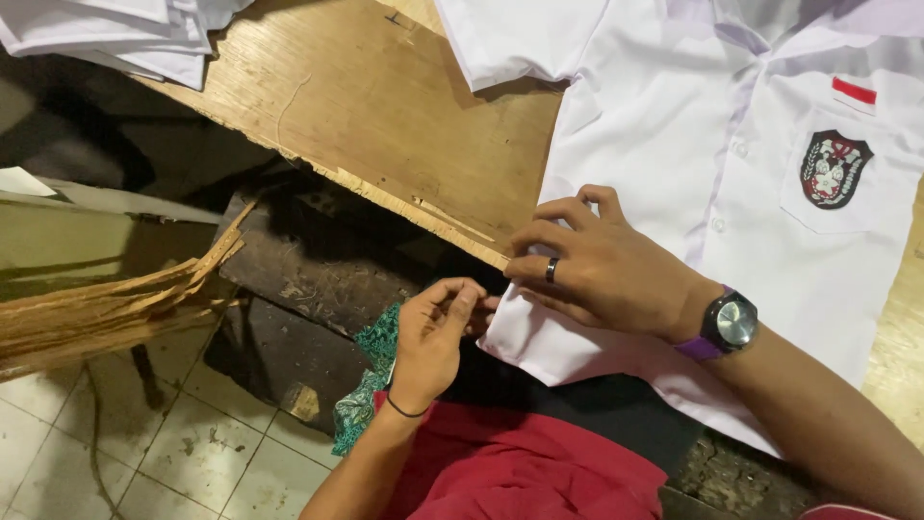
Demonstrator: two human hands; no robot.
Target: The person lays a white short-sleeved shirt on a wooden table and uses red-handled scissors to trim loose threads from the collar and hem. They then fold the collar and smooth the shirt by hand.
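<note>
- Working along the lower edge of a white shirt [674, 193], the person seems to be at the finishing stage of handling its hem corner, judging by where both hands meet.
- Far left of the shirt, a bundle of splintered wood strips [106, 303] juts over the tiled floor [192, 453], and a stack of white cloth [125, 34] lies on the far corner of the tabletop [385, 106].
- Left hand [433, 332], just left of the shirt's hanging corner, has its grip pinched closed, fingertips together; whether it holds a thread or the cloth edge itself is too small to tell.
- Right hand [602, 265] lies flat on the shirt's hem, fingers curled over the cloth at the tabletop edge, pressing it down, not closed around anything.
- Shirt lies front up on the tabletop, right of the bare plywood; its long axis runs from the collar at the far right down to the hem near the person, so the collar points away.
- Next move, by my reading, calls for a steady hold on the hem and a fine pinch at the corner.
- Right of the button placket, a chest pocket with a dark crest badge [835, 169] sits under a small red flag patch [854, 93].
</note>
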